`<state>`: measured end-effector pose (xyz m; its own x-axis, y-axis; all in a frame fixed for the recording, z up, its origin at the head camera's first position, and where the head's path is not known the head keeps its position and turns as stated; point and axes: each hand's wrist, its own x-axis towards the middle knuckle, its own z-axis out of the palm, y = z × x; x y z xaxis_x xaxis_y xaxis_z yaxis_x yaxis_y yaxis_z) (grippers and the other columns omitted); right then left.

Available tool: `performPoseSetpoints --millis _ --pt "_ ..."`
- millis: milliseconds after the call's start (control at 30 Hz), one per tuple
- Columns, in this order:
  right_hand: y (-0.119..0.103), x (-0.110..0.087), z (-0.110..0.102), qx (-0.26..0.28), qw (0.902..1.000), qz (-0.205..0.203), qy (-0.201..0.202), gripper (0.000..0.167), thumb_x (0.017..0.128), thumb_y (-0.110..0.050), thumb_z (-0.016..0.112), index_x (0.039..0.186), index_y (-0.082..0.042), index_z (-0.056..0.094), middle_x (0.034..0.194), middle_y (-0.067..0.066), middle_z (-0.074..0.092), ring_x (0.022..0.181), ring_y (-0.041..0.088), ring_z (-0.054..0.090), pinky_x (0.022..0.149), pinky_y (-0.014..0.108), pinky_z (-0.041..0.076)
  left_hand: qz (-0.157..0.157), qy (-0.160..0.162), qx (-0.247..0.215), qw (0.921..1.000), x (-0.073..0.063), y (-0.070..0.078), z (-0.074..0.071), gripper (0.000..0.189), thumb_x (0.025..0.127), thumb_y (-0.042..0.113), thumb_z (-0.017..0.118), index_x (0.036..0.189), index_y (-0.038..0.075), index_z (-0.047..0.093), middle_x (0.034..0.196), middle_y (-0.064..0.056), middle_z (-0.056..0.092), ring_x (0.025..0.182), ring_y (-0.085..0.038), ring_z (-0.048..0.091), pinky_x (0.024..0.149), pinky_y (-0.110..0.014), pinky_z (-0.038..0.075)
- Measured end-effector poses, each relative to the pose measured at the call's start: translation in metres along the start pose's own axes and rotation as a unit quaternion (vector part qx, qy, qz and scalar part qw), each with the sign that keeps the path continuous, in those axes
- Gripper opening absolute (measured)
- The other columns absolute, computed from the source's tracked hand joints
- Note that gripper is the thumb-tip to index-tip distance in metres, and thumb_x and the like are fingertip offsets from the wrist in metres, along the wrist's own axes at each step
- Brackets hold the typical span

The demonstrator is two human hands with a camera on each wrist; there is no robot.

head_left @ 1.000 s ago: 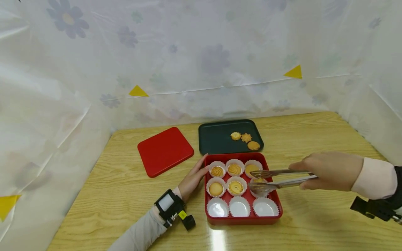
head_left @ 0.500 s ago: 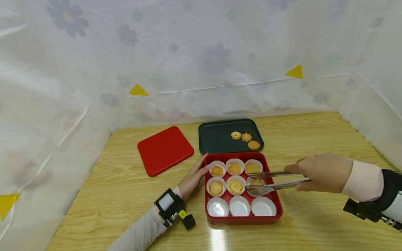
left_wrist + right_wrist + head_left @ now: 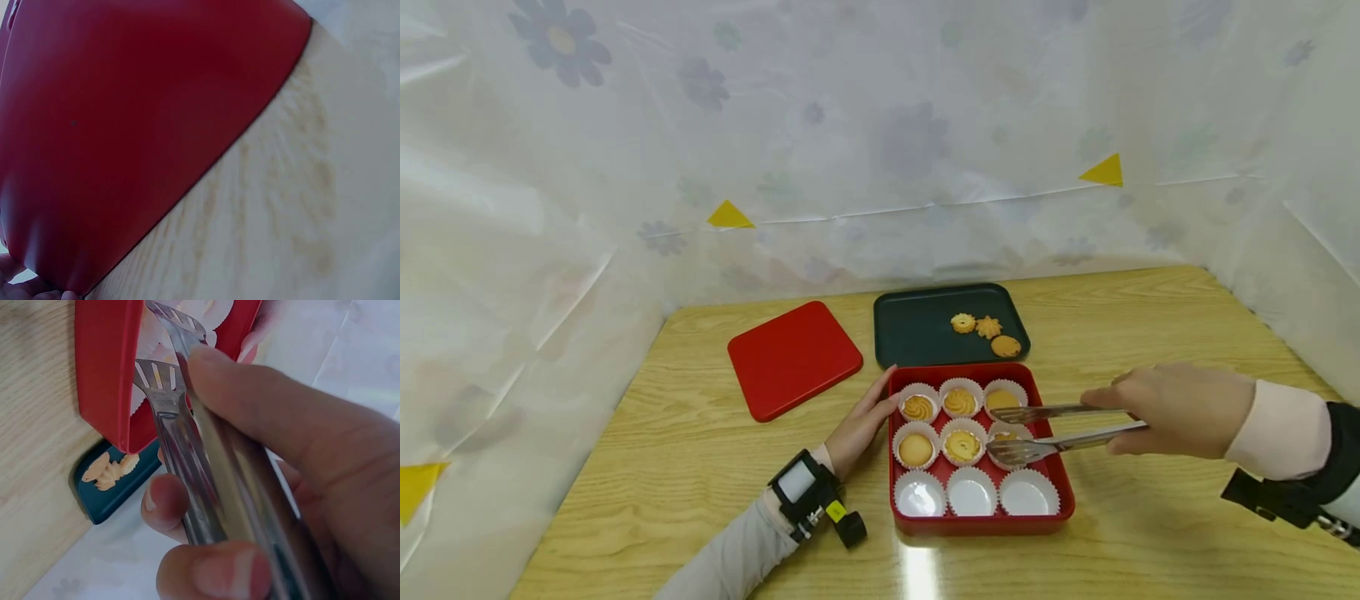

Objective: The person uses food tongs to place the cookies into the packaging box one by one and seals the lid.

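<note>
A golden biscuit [image 3: 1002,436] sits in the right-middle fluted white paper cup [image 3: 1022,431] of the square red box [image 3: 983,527]. Your right hand [image 3: 1183,410] grips slotted silver metal tongs [image 3: 1096,437]; work them gently, left hand [image 3: 853,437] bracing the box, fingers along its side.

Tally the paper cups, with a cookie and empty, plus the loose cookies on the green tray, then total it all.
Paper cups with a cookie: 6
Empty paper cups: 3
Loose cookies on the green tray: 3
Total: 12
</note>
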<state>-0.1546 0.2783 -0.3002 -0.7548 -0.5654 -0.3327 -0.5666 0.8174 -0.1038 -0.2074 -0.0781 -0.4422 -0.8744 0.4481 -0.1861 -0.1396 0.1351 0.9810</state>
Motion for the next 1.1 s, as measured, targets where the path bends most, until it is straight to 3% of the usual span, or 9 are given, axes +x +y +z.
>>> performPoseSetpoints --millis 300,533,867,1100 --pt "0.003 -0.002 -0.012 -0.021 0.9992 -0.013 0.031 0.058 0.081 -0.048 0.072 0.121 -0.006 0.065 0.098 -0.006 0.068 0.066 -0.001 0.052 0.057 0.026 0.05 -0.002 0.001 -0.002 1.0 0.0 0.001 0.0 0.061 0.102 0.032 0.043 0.157 0.022 0.017 0.162 -0.008 0.015 0.149 -0.031 0.009 0.117 -0.06 0.011" --pt "0.009 0.003 -0.024 -0.014 0.9968 -0.043 0.065 0.061 0.084 -0.047 0.069 0.123 0.0 0.063 0.111 0.007 0.07 0.083 0.012 0.068 0.07 0.035 0.058 -0.001 0.001 0.0 1.0 0.0 0.0 0.0 0.061 0.102 0.031 0.043 0.156 0.021 0.018 0.162 -0.008 0.016 0.149 -0.031 0.009 0.117 -0.059 0.011" --pt "0.015 0.022 -0.03 0.012 0.9917 -0.038 0.122 0.06 0.085 -0.044 0.069 0.123 0.002 0.062 0.113 0.009 0.069 0.09 0.013 0.067 0.079 0.04 0.057 0.002 0.001 -0.001 1.0 0.0 -0.001 -0.001 0.061 0.102 0.032 0.043 0.156 0.02 0.018 0.162 -0.009 0.017 0.149 -0.031 0.01 0.117 -0.059 0.011" --pt "0.023 0.037 -0.03 0.044 0.991 -0.011 0.126 0.064 0.084 -0.042 0.072 0.124 0.006 0.061 0.112 0.014 0.069 0.087 0.017 0.065 0.081 0.044 0.057 0.0 0.0 -0.003 1.0 0.0 0.0 0.0 0.062 0.102 0.032 0.044 0.156 0.022 0.018 0.162 -0.007 0.016 0.149 -0.03 0.01 0.117 -0.059 0.012"
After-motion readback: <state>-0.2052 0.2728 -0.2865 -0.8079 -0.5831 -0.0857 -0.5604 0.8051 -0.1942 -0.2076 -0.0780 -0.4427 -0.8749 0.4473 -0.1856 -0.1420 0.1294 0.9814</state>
